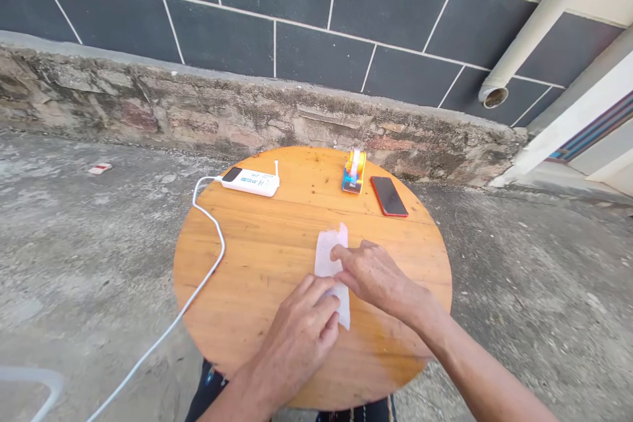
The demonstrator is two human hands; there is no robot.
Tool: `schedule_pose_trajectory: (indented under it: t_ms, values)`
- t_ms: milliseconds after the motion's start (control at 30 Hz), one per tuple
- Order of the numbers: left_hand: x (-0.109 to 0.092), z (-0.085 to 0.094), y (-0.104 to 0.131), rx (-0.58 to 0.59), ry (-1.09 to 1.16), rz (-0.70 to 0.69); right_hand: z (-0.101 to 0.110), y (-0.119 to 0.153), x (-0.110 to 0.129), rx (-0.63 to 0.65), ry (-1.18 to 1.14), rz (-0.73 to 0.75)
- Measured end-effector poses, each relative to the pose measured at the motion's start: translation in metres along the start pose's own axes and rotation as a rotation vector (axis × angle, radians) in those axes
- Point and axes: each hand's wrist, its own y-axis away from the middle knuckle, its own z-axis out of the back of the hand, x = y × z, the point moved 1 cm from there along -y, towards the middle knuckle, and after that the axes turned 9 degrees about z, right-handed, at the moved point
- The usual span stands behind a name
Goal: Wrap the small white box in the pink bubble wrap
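Note:
A thin, whitish-pink piece of tissue paper (326, 247) lies lengthwise on the round wooden table (257, 244), with a torn, uneven far edge. My left hand (304, 326) comes from the lower left, its bent fingers pressing on the tissue's near left side. From the right, my right hand (373, 273) reaches over the middle of it, fingers curled and the tips on the paper. Both hands cover part of the tissue, and the fingertips nearly meet there.
Toward the table's far side are a white power strip-like device (252, 181) with a white cable (220, 247), a yellow and blue tape dispenser (354, 171), and a red-edged phone (389, 196). Beyond stands a tiled wall (316, 53) with a drainpipe (534, 33).

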Motion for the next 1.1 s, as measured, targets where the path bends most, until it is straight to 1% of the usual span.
schedule_pose_trajectory:
  t_ms: [67,133,200,233,367,500,567,633,700,767,900,967,1033,1100]
  values:
    - [-0.001,0.000,-0.001,0.019,0.004,-0.002,-0.003,0.006,-0.004,-0.034,-0.061,-0.015]
    - [-0.001,0.000,-0.002,0.026,0.004,-0.004,-0.006,0.013,-0.011,-0.101,-0.126,-0.021]
    - [-0.002,0.000,-0.002,0.018,0.002,0.000,-0.009,0.017,-0.019,-0.152,-0.161,-0.013]
    - [-0.002,0.000,-0.002,0.006,0.001,0.001,-0.009,0.018,-0.022,-0.158,-0.158,-0.010]
    - [-0.001,0.000,-0.003,-0.054,-0.007,-0.014,-0.010,0.009,-0.026,-0.089,-0.062,0.015]
    - [0.000,0.004,-0.006,0.002,0.001,-0.007,-0.012,-0.002,-0.023,-0.045,0.007,0.019]
    - [-0.001,0.006,-0.008,0.034,0.015,0.015,-0.015,-0.002,-0.022,-0.063,-0.003,-0.010]
    - [-0.001,0.007,-0.010,0.059,0.031,0.028,-0.018,0.002,-0.023,-0.112,-0.029,-0.030]
    - [-0.001,0.008,-0.011,0.076,0.047,0.029,-0.019,0.005,-0.024,-0.164,-0.042,-0.023]
    - [-0.001,0.008,-0.012,0.089,0.059,0.031,-0.019,0.005,-0.023,-0.182,-0.025,0.006]
    - [0.000,0.007,-0.012,0.109,0.068,0.042,-0.013,-0.001,-0.019,-0.138,0.064,0.081]
    - [0.000,0.006,-0.012,0.101,0.073,0.033,-0.010,-0.004,-0.019,-0.112,0.094,0.101]
    - [0.000,0.006,-0.012,0.073,0.068,0.010,-0.009,-0.003,-0.020,-0.098,0.094,0.084]
    - [0.000,0.007,-0.013,0.060,0.050,-0.020,-0.012,0.001,-0.024,-0.110,0.060,0.039]
